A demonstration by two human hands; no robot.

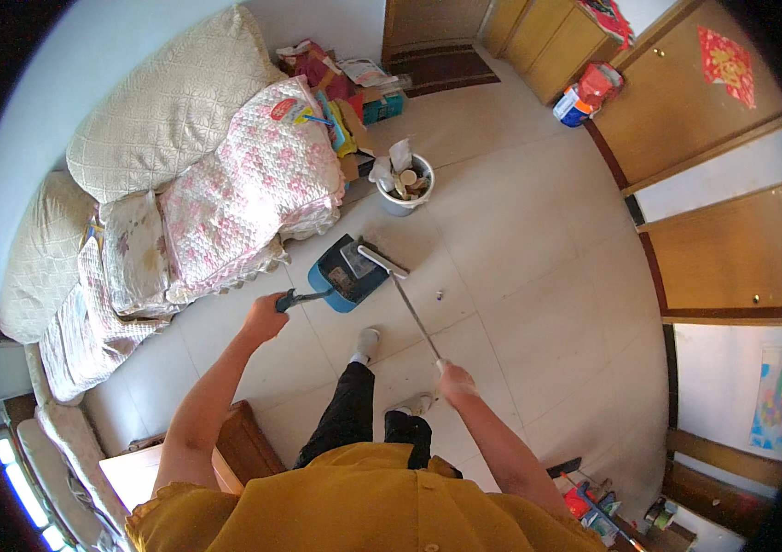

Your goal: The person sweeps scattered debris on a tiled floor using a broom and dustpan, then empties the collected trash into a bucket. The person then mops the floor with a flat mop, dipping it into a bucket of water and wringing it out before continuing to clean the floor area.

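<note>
My left hand (pixel 266 319) is closed around the dark handle of a blue dustpan (pixel 337 294), which is tilted just above or on the tiled floor. Inside the dustpan lies some flat, partly clear litter. In my right hand (pixel 456 381) is the long thin handle of a broom (pixel 384 261); its white head and dark bristles are at the dustpan's far right edge. A small whitish scrap (pixel 440 294) lies on the floor to the right of the broom handle.
Beyond the dustpan stands a full waste bin (pixel 404 205). A sofa with a quilted floral cover (pixel 225 200) runs along the left, cardboard boxes (pixel 382 107) at its far end. Wooden cabinets (pixel 729 255) line the right. A wooden table (pixel 132 472) is near my left elbow.
</note>
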